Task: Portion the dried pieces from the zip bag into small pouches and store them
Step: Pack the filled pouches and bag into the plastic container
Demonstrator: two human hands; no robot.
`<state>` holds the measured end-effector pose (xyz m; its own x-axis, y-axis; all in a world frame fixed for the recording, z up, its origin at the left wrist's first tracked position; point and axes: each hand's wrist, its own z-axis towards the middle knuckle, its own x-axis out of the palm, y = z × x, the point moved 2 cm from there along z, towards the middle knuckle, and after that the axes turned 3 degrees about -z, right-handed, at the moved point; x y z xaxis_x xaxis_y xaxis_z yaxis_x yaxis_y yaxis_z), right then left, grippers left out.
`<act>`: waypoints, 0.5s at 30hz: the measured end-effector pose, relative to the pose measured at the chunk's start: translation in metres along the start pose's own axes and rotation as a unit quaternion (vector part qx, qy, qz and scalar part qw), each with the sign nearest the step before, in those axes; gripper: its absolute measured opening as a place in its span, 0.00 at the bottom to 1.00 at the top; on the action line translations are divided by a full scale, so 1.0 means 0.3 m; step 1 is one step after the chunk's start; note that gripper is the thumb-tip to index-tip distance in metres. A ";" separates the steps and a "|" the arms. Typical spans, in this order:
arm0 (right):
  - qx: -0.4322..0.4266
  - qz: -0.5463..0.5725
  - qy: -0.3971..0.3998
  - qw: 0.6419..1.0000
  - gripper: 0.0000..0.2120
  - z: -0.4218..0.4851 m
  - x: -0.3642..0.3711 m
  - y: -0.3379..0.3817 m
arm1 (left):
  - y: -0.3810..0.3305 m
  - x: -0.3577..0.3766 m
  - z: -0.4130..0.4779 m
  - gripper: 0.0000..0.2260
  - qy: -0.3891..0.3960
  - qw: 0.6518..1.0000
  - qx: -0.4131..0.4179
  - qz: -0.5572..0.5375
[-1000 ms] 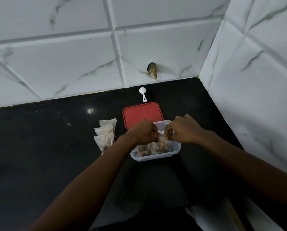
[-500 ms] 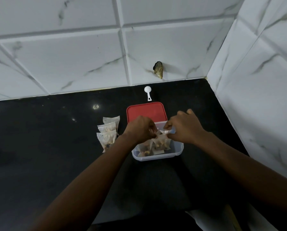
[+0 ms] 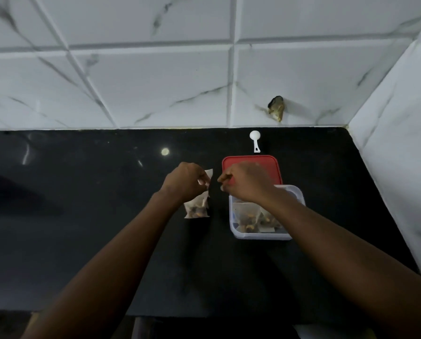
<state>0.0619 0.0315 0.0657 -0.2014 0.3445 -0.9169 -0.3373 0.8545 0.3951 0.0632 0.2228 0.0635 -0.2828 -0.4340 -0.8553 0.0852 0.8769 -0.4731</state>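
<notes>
Small clear pouches of dried pieces (image 3: 196, 209) lie on the black counter, left of a clear plastic box (image 3: 261, 236). My left hand (image 3: 185, 182) is over this pile, fingers curled, and pinches the white top edge of one pouch there. More filled pouches (image 3: 247, 216) stand inside the box. My right hand (image 3: 247, 185) hovers above the box's far-left corner and the red lid (image 3: 274, 166). Its fingers are curled and blurred, and nothing shows between them. The zip bag is not in view.
A white measuring scoop (image 3: 255, 140) lies behind the red lid, near the tiled back wall. A dark stub (image 3: 276, 110) sticks out of that wall. The tiled side wall closes in on the right. The black counter (image 3: 82, 216) stretches left.
Both hands have come up out of the box and moved left. My left hand now pinches a pouch in the pile beside the box. The view has shifted.
</notes>
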 end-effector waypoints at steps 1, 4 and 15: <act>-0.007 -0.022 0.005 1.000 0.10 0.018 0.020 0.021 | 0.021 0.003 -0.003 0.07 0.009 1.000 -0.005 0.008; -0.013 -0.070 0.031 0.997 0.11 0.063 0.077 0.062 | 0.074 0.016 -0.013 0.12 0.025 0.999 -0.022 0.035; 0.006 -0.107 0.073 0.992 0.11 0.106 0.177 0.123 | 0.197 0.044 -0.019 0.10 0.064 0.998 -0.023 0.008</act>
<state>0.0681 0.0938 0.0298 -0.2566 0.0952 -0.9618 -0.3762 0.9068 0.1901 0.0591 0.2699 0.0255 -0.4025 -0.3933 -0.8266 0.0467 0.8930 -0.4476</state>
